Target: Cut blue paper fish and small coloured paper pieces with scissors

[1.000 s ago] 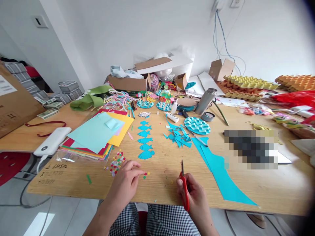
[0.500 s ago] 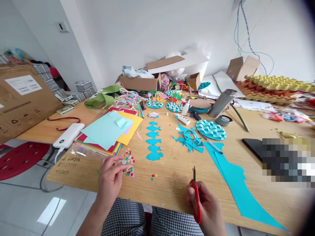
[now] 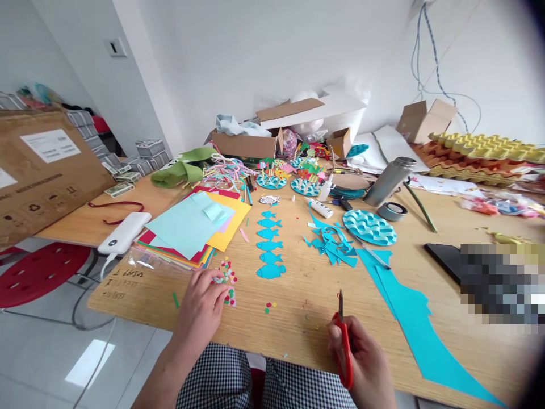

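Note:
My left hand (image 3: 201, 307) rests at the table's near edge with its fingertips pinched together on a small heap of coloured paper dots (image 3: 227, 279). Whether anything is between the fingertips cannot be made out. My right hand (image 3: 366, 363) is closed around red-handled scissors (image 3: 343, 335), blades shut and pointing away from me. A column of several blue paper fish (image 3: 269, 244) lies in the middle of the table, beyond the dots. A few loose dots (image 3: 269, 306) lie between my hands.
A stack of coloured paper (image 3: 191, 227) and a white power bank (image 3: 124, 233) lie at left. Blue scraps (image 3: 332, 247), a wave-patterned disc (image 3: 369, 226), a glue tube (image 3: 320, 208), a steel flask (image 3: 388, 182) and a long blue offcut (image 3: 417, 324) lie at right. Cardboard boxes (image 3: 247, 142) stand behind.
My left hand has moved left from the few loose dots to the heap of dots and pinched there. The view has swung left. My right hand keeps the scissors.

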A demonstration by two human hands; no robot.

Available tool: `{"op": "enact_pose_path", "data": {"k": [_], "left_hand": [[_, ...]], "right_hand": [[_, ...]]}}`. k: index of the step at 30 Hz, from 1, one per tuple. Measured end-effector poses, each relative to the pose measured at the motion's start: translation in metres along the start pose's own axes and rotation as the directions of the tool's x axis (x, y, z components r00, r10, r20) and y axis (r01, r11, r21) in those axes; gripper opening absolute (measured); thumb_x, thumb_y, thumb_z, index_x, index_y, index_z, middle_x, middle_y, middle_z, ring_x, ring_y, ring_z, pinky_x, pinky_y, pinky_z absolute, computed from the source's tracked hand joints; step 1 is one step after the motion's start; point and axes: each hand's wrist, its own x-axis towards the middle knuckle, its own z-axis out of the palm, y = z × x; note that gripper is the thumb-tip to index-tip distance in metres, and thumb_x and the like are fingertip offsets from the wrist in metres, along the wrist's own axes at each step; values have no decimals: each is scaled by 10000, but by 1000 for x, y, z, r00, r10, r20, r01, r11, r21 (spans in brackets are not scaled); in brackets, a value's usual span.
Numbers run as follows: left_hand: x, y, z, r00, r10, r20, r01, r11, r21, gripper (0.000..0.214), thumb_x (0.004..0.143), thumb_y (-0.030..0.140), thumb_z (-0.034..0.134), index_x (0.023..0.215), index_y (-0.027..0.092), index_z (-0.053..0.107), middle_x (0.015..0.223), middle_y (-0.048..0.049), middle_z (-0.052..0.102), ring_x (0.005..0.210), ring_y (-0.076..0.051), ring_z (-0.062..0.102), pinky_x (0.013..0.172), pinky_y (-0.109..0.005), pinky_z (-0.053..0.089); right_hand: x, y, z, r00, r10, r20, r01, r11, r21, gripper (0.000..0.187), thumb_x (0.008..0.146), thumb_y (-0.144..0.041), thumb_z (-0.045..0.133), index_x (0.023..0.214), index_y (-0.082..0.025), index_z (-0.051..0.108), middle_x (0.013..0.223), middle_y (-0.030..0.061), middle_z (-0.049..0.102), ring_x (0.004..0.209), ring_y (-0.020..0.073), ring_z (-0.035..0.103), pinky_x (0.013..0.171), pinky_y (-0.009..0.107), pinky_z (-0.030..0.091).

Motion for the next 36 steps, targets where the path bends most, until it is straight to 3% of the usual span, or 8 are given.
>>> {"op": "enact_pose_path", "data": {"k": [4, 11, 22, 30, 36], "left_hand": [[7, 4, 3, 997, -46, 55, 45, 999, 25, 181, 864, 110, 537, 845, 199, 693, 999, -71, 609, 992, -255, 513, 885, -453, 471], [15, 9, 6, 987, -121, 111, 120, 993, 15, 116, 778, 96, 619, 746, 194, 673, 957, -64, 613, 969, -262, 530, 887, -462, 469], [26, 10, 10, 988, -98, 119, 84, 989, 118, 161, 825, 109, 575, 766, 180, 706, 979, -81, 622, 997, -269, 532, 890, -465, 490], [28, 4, 13, 996, -26, 85, 16, 993, 121, 190, 802, 93, 556, 684, 181, 677, 941, -88, 636, 962, -267, 549, 857, -476, 515], [26, 4, 13, 995, -95, 23, 94, 995, 33, 161, 787, 98, 552, 696, 196, 641, 887, -67, 651, 904, -254, 566, 831, -450, 504]], "right_hand": [[2, 5, -2, 999, -3, 36, 3, 1000, -9, 391, 807, -561, 597, 662, -205, 531, 563, -15, 494, 517, 143, 438, 463, 230, 354], [-3, -6, 3, 999, 5, -42, -5, 1000, -4, 408, 823, -579, 564, 656, -210, 520, 566, -26, 476, 535, 144, 433, 497, 234, 347], [-2, -14, 4, 998, -13, -69, 14, 1000, 15, 425, 803, -586, 589, 618, -210, 516, 543, -33, 464, 509, 137, 426, 467, 227, 353], [-1, -10, 2, 999, -3, -47, 3, 1000, 3, 429, 809, -593, 579, 615, -219, 500, 534, -26, 484, 506, 143, 432, 473, 238, 348], [-1, -11, 2, 999, -4, -42, 4, 1000, 5, 429, 808, -592, 581, 614, -219, 499, 529, -30, 475, 498, 139, 425, 466, 236, 347]]}}
